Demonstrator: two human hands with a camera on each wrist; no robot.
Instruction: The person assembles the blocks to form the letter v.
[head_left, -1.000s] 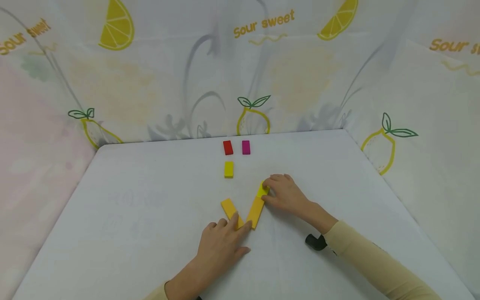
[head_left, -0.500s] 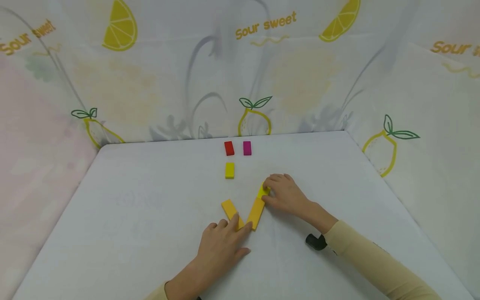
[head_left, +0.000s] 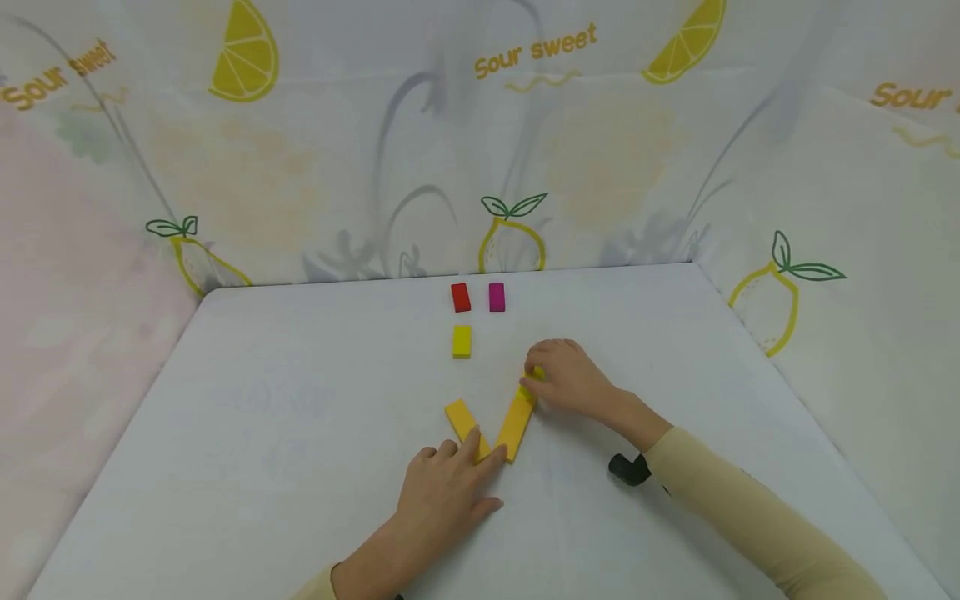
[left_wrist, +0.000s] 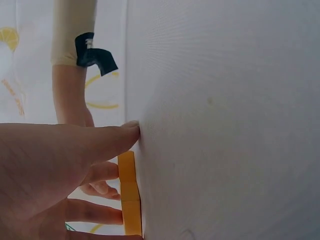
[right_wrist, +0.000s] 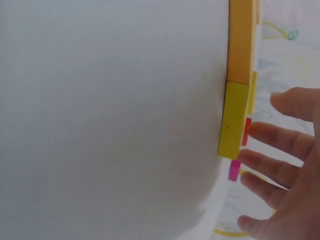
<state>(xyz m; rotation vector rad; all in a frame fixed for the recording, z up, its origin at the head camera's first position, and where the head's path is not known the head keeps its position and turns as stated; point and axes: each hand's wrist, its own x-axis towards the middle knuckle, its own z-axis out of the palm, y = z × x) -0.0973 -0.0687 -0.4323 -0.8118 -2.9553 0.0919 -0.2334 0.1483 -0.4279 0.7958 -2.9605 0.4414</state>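
Two orange blocks lie in a V on the white table [head_left: 300, 417]: a short left one [head_left: 465, 419] and a longer right one [head_left: 516, 423]. My left hand [head_left: 465, 467] lies flat, its straight fingers resting on the V's near ends. In the left wrist view its thumb [left_wrist: 127, 131] touches the table beside the orange block [left_wrist: 131, 200]. A small yellow block [head_left: 529, 388] butts against the far end of the long orange block. My right hand [head_left: 551, 375] hovers over it. In the right wrist view its fingers [right_wrist: 280, 137] are straight and spread beside the yellow block [right_wrist: 234, 120].
Further back lie a yellow block [head_left: 462, 341], a red block [head_left: 461, 297] and a magenta block [head_left: 497, 297]. Lemon-print cloth walls [head_left: 525, 125] close off the table's back and sides. A black strap [head_left: 628, 468] sits at my right wrist.
My right hand has shifted slightly away from me and now covers more of the small yellow block. My left hand and the orange blocks have stayed put.
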